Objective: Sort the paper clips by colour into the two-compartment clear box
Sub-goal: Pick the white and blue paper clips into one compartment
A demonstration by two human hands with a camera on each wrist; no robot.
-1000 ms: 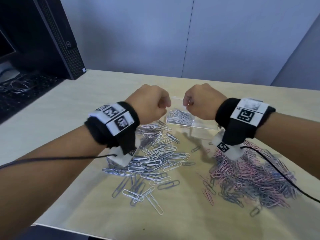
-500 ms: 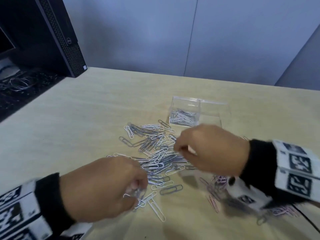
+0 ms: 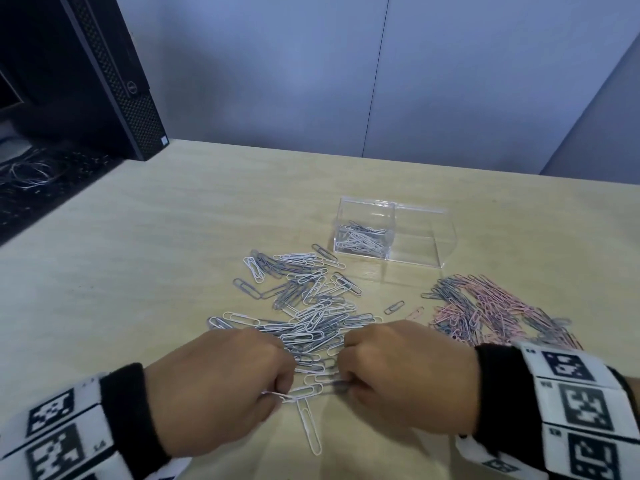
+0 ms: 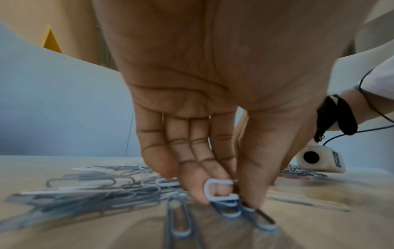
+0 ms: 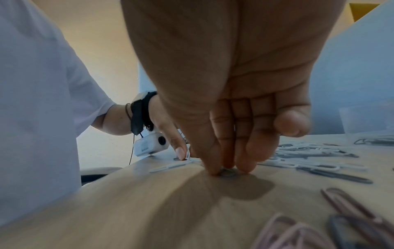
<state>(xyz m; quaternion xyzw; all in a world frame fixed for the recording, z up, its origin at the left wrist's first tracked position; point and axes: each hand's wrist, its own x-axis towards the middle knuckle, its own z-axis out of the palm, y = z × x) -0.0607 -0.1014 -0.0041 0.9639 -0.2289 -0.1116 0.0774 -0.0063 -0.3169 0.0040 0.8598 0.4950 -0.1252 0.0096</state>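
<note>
A pile of white and grey paper clips (image 3: 311,306) lies in the middle of the table. A pink and grey pile (image 3: 491,313) lies to its right. Behind them stands the clear box (image 3: 446,237), whose left compartment holds grey and white clips (image 3: 360,239). My left hand (image 3: 282,393) is at the pile's near edge, and its thumb and fingers pinch white clips (image 4: 221,192). Close beside it, my right hand (image 3: 346,382) pinches a grey clip (image 5: 227,172) that lies on the table.
A black computer tower (image 3: 114,81) and loose cables (image 3: 27,174) sit at the back left. One long white clip (image 3: 308,427) lies alone just in front of my hands. The table's (image 3: 138,254) front edge is close below my wrists.
Both hands were raised as fists near the box. They have dropped back to the near edge of the white and grey pile, and each has taken hold of clips there.
</note>
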